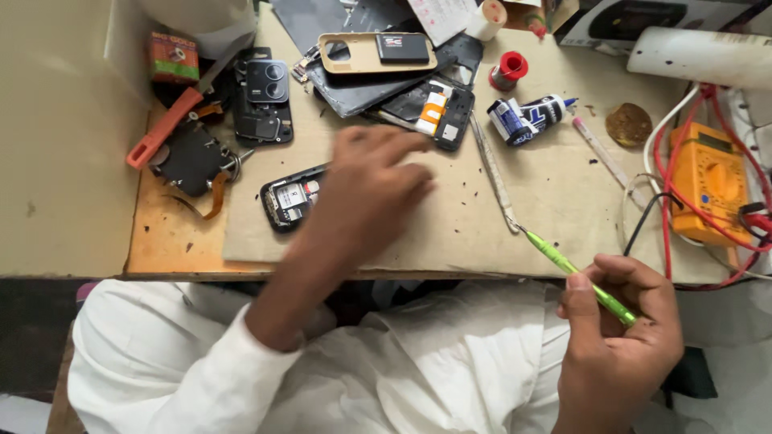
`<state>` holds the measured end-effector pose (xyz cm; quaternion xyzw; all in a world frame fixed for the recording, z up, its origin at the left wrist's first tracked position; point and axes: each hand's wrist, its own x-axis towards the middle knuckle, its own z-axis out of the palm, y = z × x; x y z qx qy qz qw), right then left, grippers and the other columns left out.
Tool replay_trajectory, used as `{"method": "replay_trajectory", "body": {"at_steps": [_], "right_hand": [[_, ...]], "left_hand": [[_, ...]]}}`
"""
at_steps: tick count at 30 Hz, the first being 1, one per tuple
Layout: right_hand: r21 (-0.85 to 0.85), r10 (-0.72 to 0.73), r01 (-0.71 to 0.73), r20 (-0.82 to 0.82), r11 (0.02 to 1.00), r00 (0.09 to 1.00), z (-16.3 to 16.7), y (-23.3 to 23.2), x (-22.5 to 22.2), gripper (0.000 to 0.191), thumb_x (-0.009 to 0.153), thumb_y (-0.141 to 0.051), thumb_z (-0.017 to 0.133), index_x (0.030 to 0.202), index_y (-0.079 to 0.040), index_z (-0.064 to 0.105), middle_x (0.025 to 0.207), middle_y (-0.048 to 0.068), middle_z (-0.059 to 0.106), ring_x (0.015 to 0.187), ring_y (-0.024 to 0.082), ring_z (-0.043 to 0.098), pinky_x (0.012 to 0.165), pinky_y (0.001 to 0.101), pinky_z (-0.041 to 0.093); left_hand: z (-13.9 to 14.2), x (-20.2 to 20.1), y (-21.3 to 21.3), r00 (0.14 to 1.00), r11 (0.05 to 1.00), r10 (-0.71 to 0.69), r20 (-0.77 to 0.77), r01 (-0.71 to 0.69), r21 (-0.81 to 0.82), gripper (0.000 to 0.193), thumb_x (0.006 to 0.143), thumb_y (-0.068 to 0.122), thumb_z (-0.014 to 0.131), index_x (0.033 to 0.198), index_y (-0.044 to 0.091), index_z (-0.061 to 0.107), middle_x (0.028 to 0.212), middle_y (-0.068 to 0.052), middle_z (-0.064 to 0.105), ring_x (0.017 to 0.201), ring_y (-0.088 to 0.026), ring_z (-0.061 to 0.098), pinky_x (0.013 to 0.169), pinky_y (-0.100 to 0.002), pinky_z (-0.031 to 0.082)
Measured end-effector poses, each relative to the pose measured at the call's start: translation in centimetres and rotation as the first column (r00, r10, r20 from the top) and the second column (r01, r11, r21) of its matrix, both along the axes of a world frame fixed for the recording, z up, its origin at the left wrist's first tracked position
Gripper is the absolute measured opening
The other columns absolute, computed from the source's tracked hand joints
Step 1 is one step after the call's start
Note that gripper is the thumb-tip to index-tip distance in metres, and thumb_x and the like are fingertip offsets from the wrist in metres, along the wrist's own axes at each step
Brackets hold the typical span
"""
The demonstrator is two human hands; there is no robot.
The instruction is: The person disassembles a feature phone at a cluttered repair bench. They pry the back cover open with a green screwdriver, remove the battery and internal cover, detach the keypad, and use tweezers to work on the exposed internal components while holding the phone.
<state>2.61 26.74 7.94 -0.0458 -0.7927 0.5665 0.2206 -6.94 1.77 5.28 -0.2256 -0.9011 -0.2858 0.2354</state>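
The left hand (374, 189) lies blurred, fingers released, over an opened small black phone (291, 197) on the cardboard-covered counter (450, 233). The right hand (619, 329), near the counter's front edge, has its fingers grasping a green screwdriver (579, 273), tip toward metal tweezers (494, 173).

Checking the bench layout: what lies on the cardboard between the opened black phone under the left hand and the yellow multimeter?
In the head view, metal tweezers lie between the opened phone and the multimeter; the rest is bare cardboard with dark specks.
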Motion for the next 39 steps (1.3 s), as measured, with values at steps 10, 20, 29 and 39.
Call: {"method": "replay_trajectory", "body": {"at_steps": [10, 20, 29, 39], "right_hand": [[0.169, 0.115, -0.136, 0.130, 0.976, 0.985, 2.8, -6.1, -1.1, 0.031, 0.094, 0.000, 0.073, 0.121, 0.001, 0.059, 0.092, 0.007, 0.068, 0.079, 0.009, 0.064, 0.066, 0.0217, 0.051], [0.474, 0.425, -0.411, 0.083, 0.779, 0.902, 5.3, -11.7, -4.2, 0.025, 0.096, -0.003, 0.077, 0.119, -0.002, 0.066, 0.090, 0.007, 0.073, 0.081, 0.009, 0.071, 0.068, 0.0229, 0.055], [0.656, 0.476, -0.433, 0.126, 0.617, 0.870, 7.1, -13.6, -6.0, 0.024, 0.095, -0.007, 0.078, 0.114, -0.004, 0.065, 0.087, 0.006, 0.074, 0.072, 0.011, 0.072, 0.059, 0.0247, 0.053], [0.753, 0.518, -0.518, 0.277, 0.406, 0.809, 9.2, -16.0, -7.9, 0.021, 0.093, -0.021, 0.077, 0.101, -0.002, 0.072, 0.073, 0.011, 0.073, 0.055, 0.020, 0.071, 0.049, 0.0333, 0.051]], "left_hand": [[2.6, 6.5, -9.6, 0.940, 0.996, 0.077, 0.332, -0.056, -0.072, 0.070, 0.079, 0.021, 0.081, 0.141, 0.006, 0.053, 0.144, -0.019, 0.056, 0.133, -0.038, 0.049, 0.110, -0.046, 0.037], [1.0, 6.9, -9.9, 0.965, 0.994, 0.039, 0.258, -0.064, 0.091, 0.061, 0.084, 0.015, 0.076, 0.140, 0.002, 0.053, 0.139, -0.014, 0.060, 0.132, -0.033, 0.053, 0.112, -0.045, 0.039], [0.4, 6.8, -10.1, 0.978, 0.982, 0.008, 0.209, -0.047, 0.182, 0.061, 0.083, 0.014, 0.076, 0.139, 0.004, 0.054, 0.138, -0.011, 0.061, 0.131, -0.031, 0.053, 0.111, -0.046, 0.039], [0.2, 6.9, -10.2, 0.978, 0.976, 0.007, 0.209, -0.052, 0.213, 0.061, 0.082, 0.014, 0.077, 0.138, 0.005, 0.055, 0.138, -0.010, 0.062, 0.131, -0.030, 0.053, 0.111, -0.047, 0.038]]}}
